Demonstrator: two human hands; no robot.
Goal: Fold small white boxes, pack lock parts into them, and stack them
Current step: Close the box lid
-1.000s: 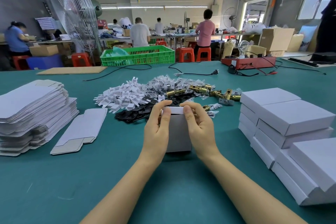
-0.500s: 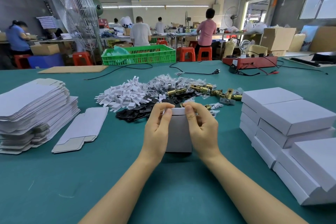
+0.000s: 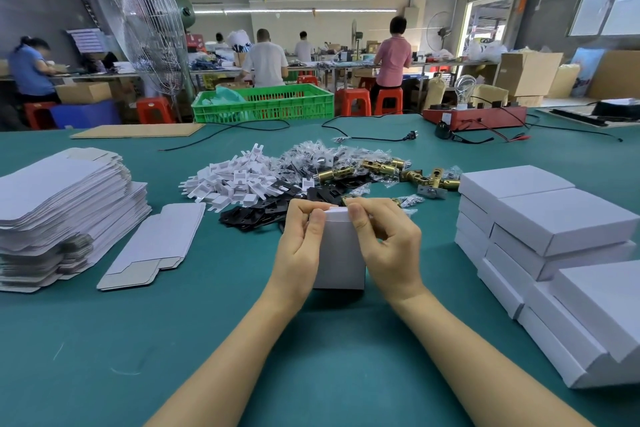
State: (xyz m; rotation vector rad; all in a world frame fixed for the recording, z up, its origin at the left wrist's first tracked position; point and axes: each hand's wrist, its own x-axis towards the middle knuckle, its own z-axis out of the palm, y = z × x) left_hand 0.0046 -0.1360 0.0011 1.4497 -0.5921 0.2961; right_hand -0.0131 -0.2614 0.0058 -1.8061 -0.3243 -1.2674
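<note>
Nearest to us, our two forearms reach out over the green desk (image 3: 311, 374) and meet at a small white box (image 3: 341, 253) standing upright on its end in front of us. Our left hand (image 3: 299, 246) wraps the box's left side, thumb laid against its near face and fingertips curled over the top edge, so that grip is closed on the box. Our right hand (image 3: 388, 243) does the same from the other side, thumb and fingers pinching the top flap at the box's upper right corner.

To our right, finished white boxes (image 3: 554, 236) lie stacked in layers. To our left, a single flat box blank (image 3: 156, 246) lies on the desk just beside a tall pile of blanks (image 3: 59, 208).

Just beyond our hands we see black plates (image 3: 263, 211), then a heap of white plastic pieces (image 3: 235, 180), small clear bags of parts (image 3: 322, 156) and brass latches (image 3: 381, 168) spread toward the right.

Farther back, a black power cord (image 3: 374, 139) crosses the desk, with a red device (image 3: 474, 116) at the right and a green crate (image 3: 263, 106) at the far edge. Past it, people work at other benches beside orange stools (image 3: 356, 100).
</note>
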